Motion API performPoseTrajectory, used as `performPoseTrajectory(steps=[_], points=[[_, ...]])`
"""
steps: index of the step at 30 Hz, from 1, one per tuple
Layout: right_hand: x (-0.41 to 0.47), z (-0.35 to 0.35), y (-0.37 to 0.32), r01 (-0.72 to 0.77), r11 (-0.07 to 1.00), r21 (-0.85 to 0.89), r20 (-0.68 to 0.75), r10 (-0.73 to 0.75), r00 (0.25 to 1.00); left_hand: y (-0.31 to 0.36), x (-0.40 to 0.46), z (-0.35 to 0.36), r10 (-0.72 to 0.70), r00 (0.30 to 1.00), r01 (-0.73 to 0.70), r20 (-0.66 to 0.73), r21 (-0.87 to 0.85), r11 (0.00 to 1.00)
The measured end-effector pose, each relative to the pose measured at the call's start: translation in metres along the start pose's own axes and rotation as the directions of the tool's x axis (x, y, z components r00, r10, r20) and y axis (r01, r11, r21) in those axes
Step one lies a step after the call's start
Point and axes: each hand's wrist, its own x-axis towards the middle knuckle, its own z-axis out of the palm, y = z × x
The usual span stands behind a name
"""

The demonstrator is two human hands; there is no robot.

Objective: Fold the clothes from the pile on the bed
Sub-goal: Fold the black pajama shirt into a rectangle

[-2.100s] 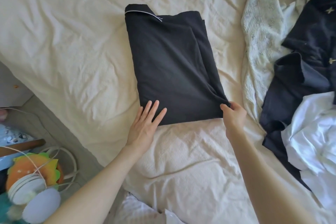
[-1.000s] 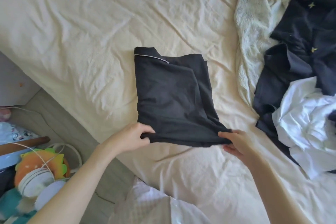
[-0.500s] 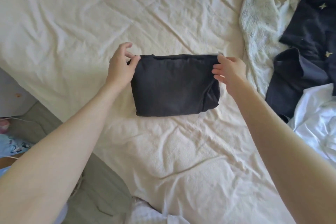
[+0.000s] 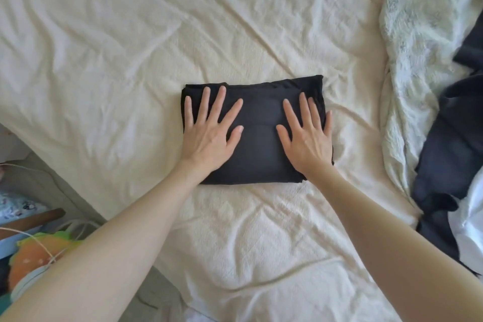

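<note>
A black garment (image 4: 260, 136) lies folded into a compact rectangle in the middle of the cream bed sheet (image 4: 130, 34). My left hand (image 4: 210, 129) rests flat on its left half, fingers spread. My right hand (image 4: 305, 136) rests flat on its right half, fingers spread too. Neither hand grips the cloth. The pile of unfolded clothes sits at the right edge: a dark navy garment (image 4: 449, 154) and a white one (image 4: 473, 219), both partly cut off by the frame.
A pale fluffy blanket (image 4: 415, 42) lies bunched between the folded garment and the pile. The bed's edge runs diagonally at the lower left, with floor, cables and an orange plush toy (image 4: 36, 256) beyond it.
The black garment went from a long fold to a compact rectangle: both hands lifted its near edge over to the far edge, then let go and now lie flat on top.
</note>
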Motion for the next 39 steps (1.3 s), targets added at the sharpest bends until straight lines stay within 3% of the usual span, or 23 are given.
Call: performPoseTrajectory(steps=[5, 11, 13, 14, 16, 18, 20, 22, 23, 25, 26, 29, 33, 39], points=[[0.006, 0.022, 0.001, -0.007, 0.999, -0.053, 0.001, 0.007, 1.0, 0.002, 0.008, 0.018, -0.02, 0.999, 0.018, 0.027, 0.06, 0.998], [0.009, 0.01, -0.001, -0.01, 0.998, -0.065, 0.118, 0.017, 0.993, 0.005, 0.012, 0.011, -0.049, 0.988, 0.039, 0.15, 0.066, 0.997], [0.009, -0.003, 0.001, 0.024, 0.999, 0.043, 0.132, -0.03, 0.991, 0.005, 0.011, -0.001, -0.021, 0.99, 0.026, 0.138, -0.034, 0.999], [0.006, -0.013, 0.003, 0.017, 0.983, 0.185, 0.118, -0.039, 0.992, 0.003, 0.008, -0.009, -0.012, 0.996, 0.024, 0.089, -0.142, 0.99], [-0.002, -0.037, 0.009, -0.061, 0.848, 0.527, -0.005, 0.075, 0.997, -0.002, -0.001, -0.023, -0.072, 0.995, 0.035, -0.07, -0.432, 0.901], [-0.005, -0.06, 0.023, -0.19, 0.689, 0.699, -0.073, 0.333, 0.94, -0.011, -0.011, -0.034, -0.229, 0.956, 0.064, -0.182, -0.635, 0.77], [0.0, -0.075, 0.04, -0.4, 0.501, 0.767, 0.102, 0.52, 0.848, -0.023, -0.017, -0.039, -0.436, 0.882, 0.191, -0.178, -0.711, 0.677], [0.006, -0.081, 0.054, -0.596, 0.354, 0.721, 0.386, 0.509, 0.769, -0.037, -0.018, -0.037, -0.633, 0.774, 0.422, 0.019, -0.761, 0.492], [0.008, -0.08, 0.058, -0.649, 0.347, 0.677, 0.478, 0.463, 0.746, -0.043, -0.018, -0.034, -0.679, 0.708, 0.534, 0.195, -0.777, 0.334], [0.011, -0.077, 0.063, -0.676, 0.376, 0.633, 0.562, 0.378, 0.736, -0.048, -0.019, -0.028, -0.608, 0.612, 0.638, 0.506, -0.77, 0.0], [0.013, -0.077, 0.065, -0.683, 0.365, 0.633, 0.596, 0.334, 0.73, -0.049, -0.02, -0.026, -0.559, 0.604, 0.651, 0.569, -0.756, -0.066], [0.02, -0.078, 0.068, -0.722, 0.294, 0.626, 0.701, 0.195, 0.686, -0.055, -0.02, -0.026, -0.406, 0.662, 0.656, 0.63, -0.749, -0.093], [0.026, -0.077, 0.064, -0.774, 0.215, 0.596, 0.75, 0.196, 0.632, -0.059, -0.019, -0.032, -0.176, 0.717, 0.668, 0.674, -0.737, -0.1], [0.022, -0.081, 0.05, -0.81, 0.114, 0.575, 0.777, 0.233, 0.584, -0.044, -0.017, -0.041, -0.288, 0.698, 0.658, 0.656, -0.746, -0.106]])
